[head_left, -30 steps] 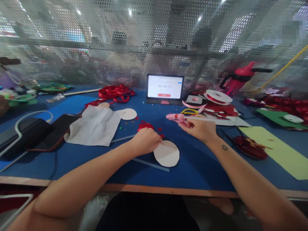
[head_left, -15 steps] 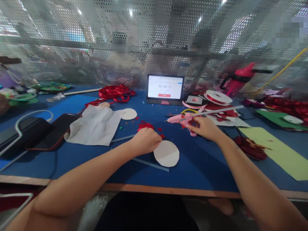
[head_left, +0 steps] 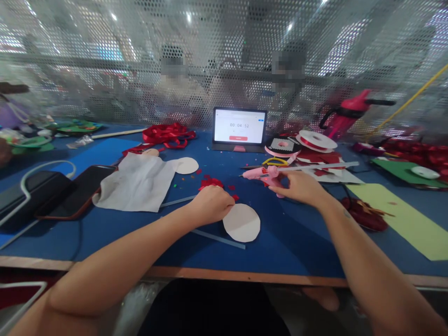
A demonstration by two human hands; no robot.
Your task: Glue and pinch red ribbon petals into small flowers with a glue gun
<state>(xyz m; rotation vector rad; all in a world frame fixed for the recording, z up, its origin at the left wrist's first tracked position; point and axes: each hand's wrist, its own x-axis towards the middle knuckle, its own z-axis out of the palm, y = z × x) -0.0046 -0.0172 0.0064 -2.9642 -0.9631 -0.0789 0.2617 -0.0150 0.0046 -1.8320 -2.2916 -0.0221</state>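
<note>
A pink hot glue gun [head_left: 257,174] is gripped by the closed fingers of the right hand [head_left: 297,188]. The left hand [head_left: 212,205] is rested beside a paper disc [head_left: 241,223], fingers curled; any hold cannot be told.

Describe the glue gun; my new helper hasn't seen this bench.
Below the timer tablet on the blue table, the person's right hand holds a pink hot glue gun, nozzle pointing left. A long pale glue stick juts from its back, unlike the yellow-handled scissors just behind it.

The hot glue gun [head_left: 257,174] is showing bright pink, the felt scraps [head_left: 211,184] are showing vivid red, and the round disc [head_left: 241,222] is showing off-white against the deep blue tabletop [head_left: 297,247].
</note>
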